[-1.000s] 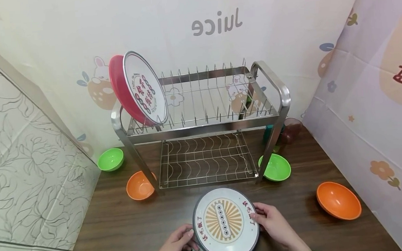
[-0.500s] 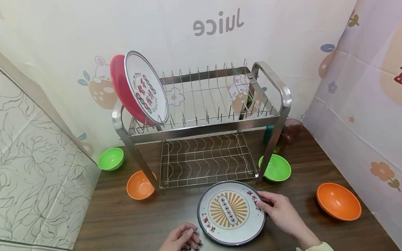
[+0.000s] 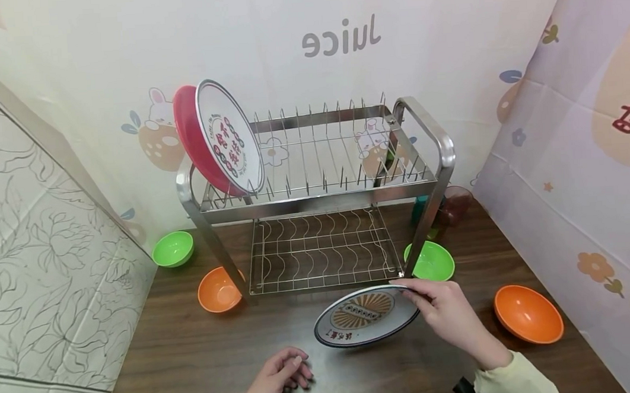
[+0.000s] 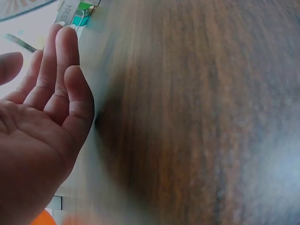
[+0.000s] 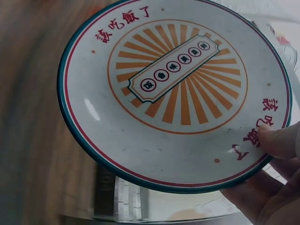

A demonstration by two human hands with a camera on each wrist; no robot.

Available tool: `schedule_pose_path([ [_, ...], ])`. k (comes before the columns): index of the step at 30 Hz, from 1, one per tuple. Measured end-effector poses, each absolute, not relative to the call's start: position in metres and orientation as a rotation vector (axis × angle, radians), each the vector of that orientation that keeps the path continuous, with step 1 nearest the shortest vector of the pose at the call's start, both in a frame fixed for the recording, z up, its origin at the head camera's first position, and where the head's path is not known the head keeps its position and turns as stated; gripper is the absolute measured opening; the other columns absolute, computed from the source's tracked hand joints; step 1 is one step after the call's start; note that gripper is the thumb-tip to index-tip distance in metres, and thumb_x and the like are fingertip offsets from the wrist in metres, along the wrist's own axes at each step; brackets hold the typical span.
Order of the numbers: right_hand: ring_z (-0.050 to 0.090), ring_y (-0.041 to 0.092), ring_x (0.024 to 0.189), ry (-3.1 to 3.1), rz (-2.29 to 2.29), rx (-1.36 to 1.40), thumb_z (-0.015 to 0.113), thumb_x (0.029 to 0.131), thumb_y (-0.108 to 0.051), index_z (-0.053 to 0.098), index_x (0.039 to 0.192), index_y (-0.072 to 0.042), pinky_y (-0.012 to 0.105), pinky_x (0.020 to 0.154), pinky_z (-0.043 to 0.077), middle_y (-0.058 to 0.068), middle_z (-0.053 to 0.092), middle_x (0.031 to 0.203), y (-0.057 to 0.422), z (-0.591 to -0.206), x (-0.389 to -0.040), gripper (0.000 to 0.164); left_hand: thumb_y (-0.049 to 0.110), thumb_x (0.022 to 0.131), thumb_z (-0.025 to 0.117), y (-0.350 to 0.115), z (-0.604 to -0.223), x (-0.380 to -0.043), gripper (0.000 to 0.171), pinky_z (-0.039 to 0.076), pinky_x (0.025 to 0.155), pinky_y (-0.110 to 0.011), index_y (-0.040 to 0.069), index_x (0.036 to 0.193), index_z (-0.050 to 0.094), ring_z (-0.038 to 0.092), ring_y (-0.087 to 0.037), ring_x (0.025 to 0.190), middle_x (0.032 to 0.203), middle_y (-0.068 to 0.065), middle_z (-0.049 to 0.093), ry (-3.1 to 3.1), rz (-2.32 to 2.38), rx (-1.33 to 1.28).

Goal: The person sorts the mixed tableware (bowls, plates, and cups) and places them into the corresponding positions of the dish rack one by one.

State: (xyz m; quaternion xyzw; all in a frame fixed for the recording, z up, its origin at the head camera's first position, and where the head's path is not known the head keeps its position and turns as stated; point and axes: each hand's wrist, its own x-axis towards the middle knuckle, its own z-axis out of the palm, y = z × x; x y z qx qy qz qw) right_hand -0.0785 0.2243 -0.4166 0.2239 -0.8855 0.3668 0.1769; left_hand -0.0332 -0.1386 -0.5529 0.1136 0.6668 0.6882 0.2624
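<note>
My right hand pinches the right rim of a white plate that has a dark edge and an orange sunburst print. The plate hangs tilted above the table, in front of the dish rack. In the right wrist view, the thumb lies on top of the plate's printed face and the fingers are underneath. My left hand rests low over the table, left of the plate, with relaxed fingers and nothing in it. In the left wrist view its palm faces up toward the camera.
A red plate and a white printed plate lean in the rack's upper left. Green bowls and orange bowls stand around it. A reddish cup is behind its right leg.
The left hand has let go of the plate. The right hand has moved the plate right and tipped it from nearly flat to steeply tilted.
</note>
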Motion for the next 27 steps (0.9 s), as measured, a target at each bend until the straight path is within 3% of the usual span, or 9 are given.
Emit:
schedule_pose_path([
  [7, 0.056, 0.001, 0.071, -2.420, 0.941, 0.860, 0.076, 0.077, 0.012, 0.076, 0.110, -0.020, 0.013, 0.060, 0.041, -0.009, 0.073, 0.100, 0.225, -0.383, -0.089, 0.047, 0.018, 0.107, 0.044, -0.139, -0.550, -0.034, 0.034, 0.051, 0.069, -0.027, -0.012, 0.122, 0.051, 0.067, -0.022, 0.080, 0.099, -0.021, 0.068, 1.809, 1.846, 0.248],
  [16, 0.067, 0.006, 0.094, -2.334, 0.791, 1.099, 0.072, 0.079, 0.012, 0.074, 0.116, -0.021, 0.015, 0.081, 0.048, -0.010, 0.072, 0.109, 0.227, -0.336, -0.106, 0.049, 0.017, 0.107, 0.044, -0.140, -0.551, -0.035, 0.034, 0.052, 0.068, -0.027, -0.012, 0.123, 0.050, 0.067, -0.021, 0.081, 0.100, -0.021, 0.068, 1.829, 1.842, 0.252],
  [17, 0.067, 0.007, 0.095, -2.318, 0.791, 1.116, 0.071, 0.080, 0.011, 0.074, 0.116, -0.020, 0.015, 0.083, 0.048, -0.010, 0.072, 0.110, 0.227, -0.331, -0.107, 0.047, 0.018, 0.107, 0.044, -0.140, -0.551, -0.036, 0.034, 0.052, 0.068, -0.027, -0.012, 0.123, 0.050, 0.067, -0.021, 0.081, 0.101, -0.021, 0.068, 1.831, 1.841, 0.248],
  [21, 0.067, 0.007, 0.095, -2.241, 0.791, 1.163, 0.058, 0.102, -0.014, 0.074, 0.114, -0.018, 0.014, 0.085, 0.047, -0.008, 0.072, 0.108, 0.226, -0.310, -0.112, 0.021, 0.020, 0.107, 0.044, -0.141, -0.550, -0.037, 0.036, 0.051, 0.068, -0.028, -0.011, 0.123, 0.051, 0.068, -0.022, 0.083, 0.102, -0.020, 0.069, 1.829, 1.842, 0.215],
  [24, 0.066, 0.005, 0.092, -2.163, 0.773, 1.196, 0.045, 0.107, -0.030, 0.075, 0.112, -0.016, 0.014, 0.082, 0.047, -0.006, 0.073, 0.105, 0.223, -0.293, -0.116, 0.034, 0.020, 0.107, 0.045, -0.142, -0.550, -0.038, 0.036, 0.052, 0.069, -0.029, -0.012, 0.123, 0.050, 0.068, -0.023, 0.085, 0.103, -0.020, 0.069, 1.799, 1.852, 0.189],
  [27, 0.066, 0.003, 0.090, -2.088, 0.763, 1.225, 0.047, 0.106, -0.027, 0.076, 0.109, -0.013, 0.013, 0.077, 0.046, -0.003, 0.074, 0.103, 0.222, -0.276, -0.124, 0.033, 0.020, 0.107, 0.045, -0.143, -0.551, -0.040, 0.035, 0.053, 0.070, -0.030, -0.011, 0.122, 0.050, 0.068, -0.024, 0.086, 0.103, -0.020, 0.069, 1.756, 1.865, 0.154],
])
